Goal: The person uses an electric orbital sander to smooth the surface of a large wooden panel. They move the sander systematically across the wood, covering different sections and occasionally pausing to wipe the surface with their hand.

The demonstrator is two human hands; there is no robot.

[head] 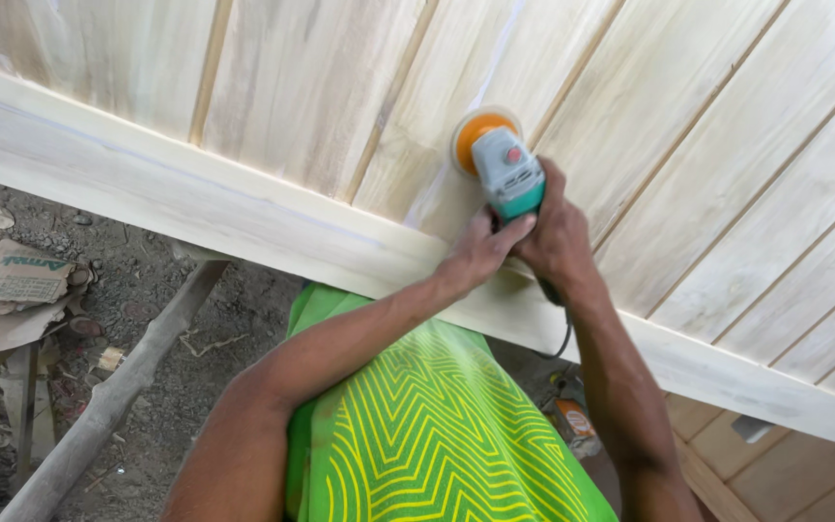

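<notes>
Your right hand [558, 232] wraps rear body of teal-and-grey handheld disc sander with orange pad [497, 159]. Left hand [480, 253] closed on it from near side. Sander sits on pale slatted wooden door panel [727, 164], just beyond its near frame rail [244, 208]. Long axis points away from you, pad ahead of both hands. Right hand nearer pad.

pale matt wood panel [707, 145] (bare, dusty), glossy plastic sander [506, 172]

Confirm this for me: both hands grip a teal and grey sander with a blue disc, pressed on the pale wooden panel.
Not quite: the disc is orange, not blue, as the head view shows. The left hand and right hand do grip the teal and grey sander on the pale wooden panel.
</notes>
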